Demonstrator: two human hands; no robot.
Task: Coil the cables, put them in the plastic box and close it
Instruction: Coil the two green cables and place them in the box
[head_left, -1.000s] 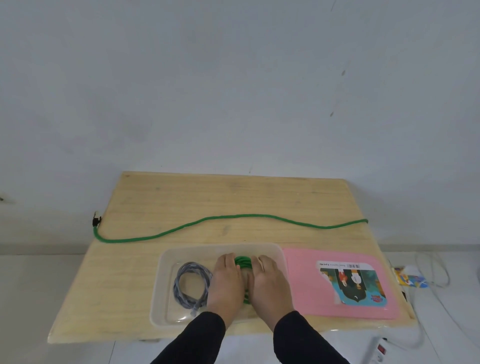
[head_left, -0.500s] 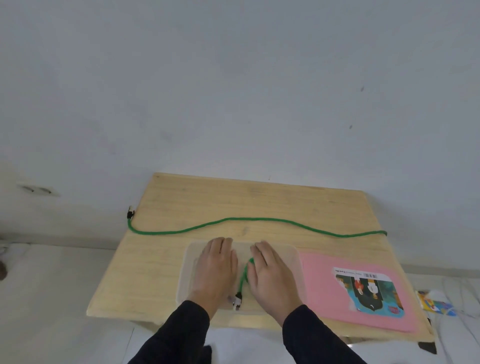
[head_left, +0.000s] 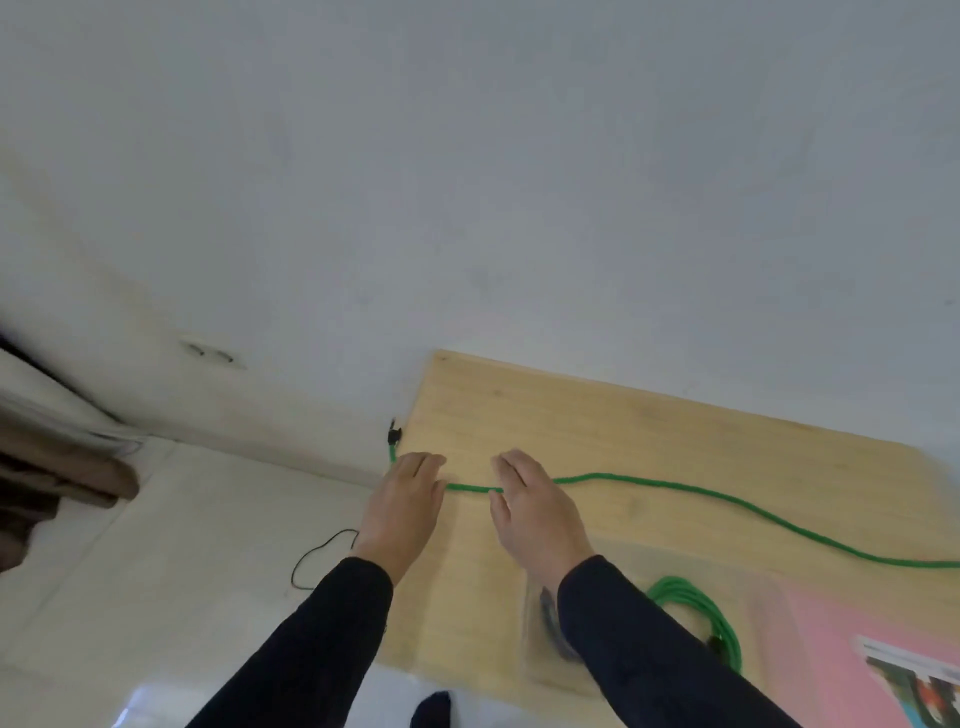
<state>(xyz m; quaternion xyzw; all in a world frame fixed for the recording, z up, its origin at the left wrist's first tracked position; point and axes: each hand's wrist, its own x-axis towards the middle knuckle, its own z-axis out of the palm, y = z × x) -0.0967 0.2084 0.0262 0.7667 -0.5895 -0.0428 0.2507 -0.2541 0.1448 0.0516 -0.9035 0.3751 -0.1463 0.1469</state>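
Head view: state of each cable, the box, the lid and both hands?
Long green cable: uncoiled, stretched across the table.
Coiled green cable: coiled, in the box.
Grey cable: in the box, mostly hidden.
Plastic box: open.
Pink lid: off, beside the box.
Left hand: open, over the long cable.
Right hand: open, over the long cable.

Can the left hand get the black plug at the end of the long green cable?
Probably yes. The left hand lies on the long green cable just below its black plug, with nothing between them.
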